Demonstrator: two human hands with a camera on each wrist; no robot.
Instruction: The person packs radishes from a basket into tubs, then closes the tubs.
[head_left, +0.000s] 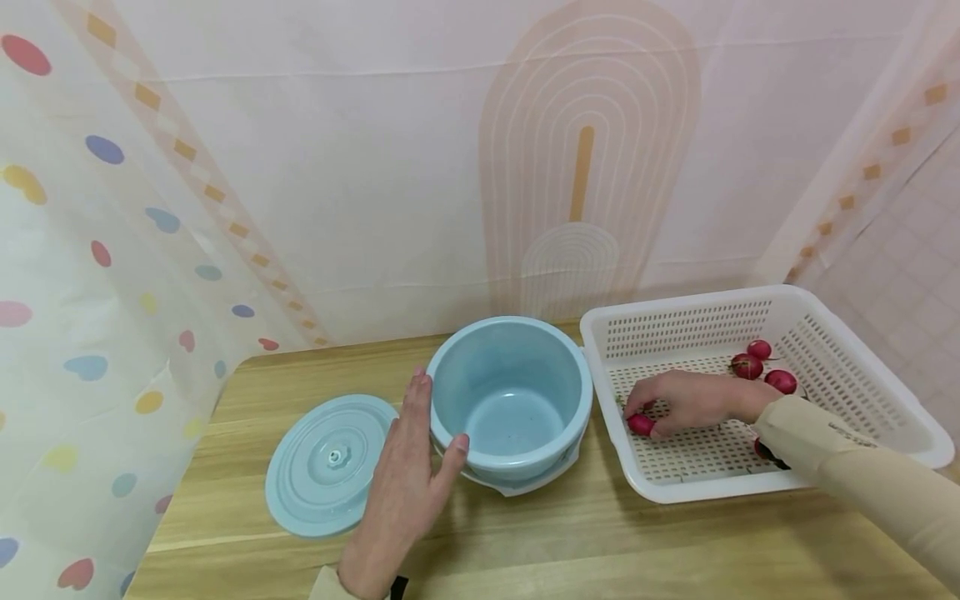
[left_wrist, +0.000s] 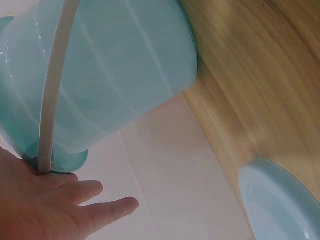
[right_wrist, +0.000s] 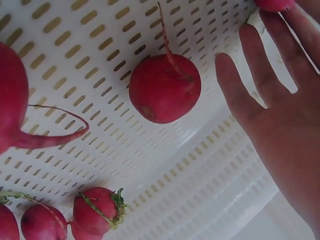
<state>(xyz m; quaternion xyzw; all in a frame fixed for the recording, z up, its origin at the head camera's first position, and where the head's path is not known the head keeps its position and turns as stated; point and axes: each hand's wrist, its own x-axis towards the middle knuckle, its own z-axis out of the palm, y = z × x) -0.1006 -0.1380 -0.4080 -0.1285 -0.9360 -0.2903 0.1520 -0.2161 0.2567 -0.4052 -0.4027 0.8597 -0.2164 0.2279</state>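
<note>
A light blue bucket (head_left: 510, 429) stands upright on the table with its mouth uncovered. My left hand (head_left: 405, 475) rests against its left rim, fingers straight and thumb spread toward the near rim. In the left wrist view, the bucket's pale handle (left_wrist: 52, 90) hangs down its side near the fingers. Inside a white slotted basket (head_left: 712, 490), my right hand (head_left: 686, 400) pinches a red radish (head_left: 640, 425) between thumb and fingers near the left wall. The right wrist view catches only part of that radish (right_wrist: 275, 4) at the fingertips.
The round blue lid (head_left: 315, 479) lies on the wooden table (head_left: 247, 400), left of the bucket. Several other radishes, among them one radish (head_left: 781, 382), lie in the basket around the right forearm. A patterned curtain (head_left: 375, 167) hangs behind the table.
</note>
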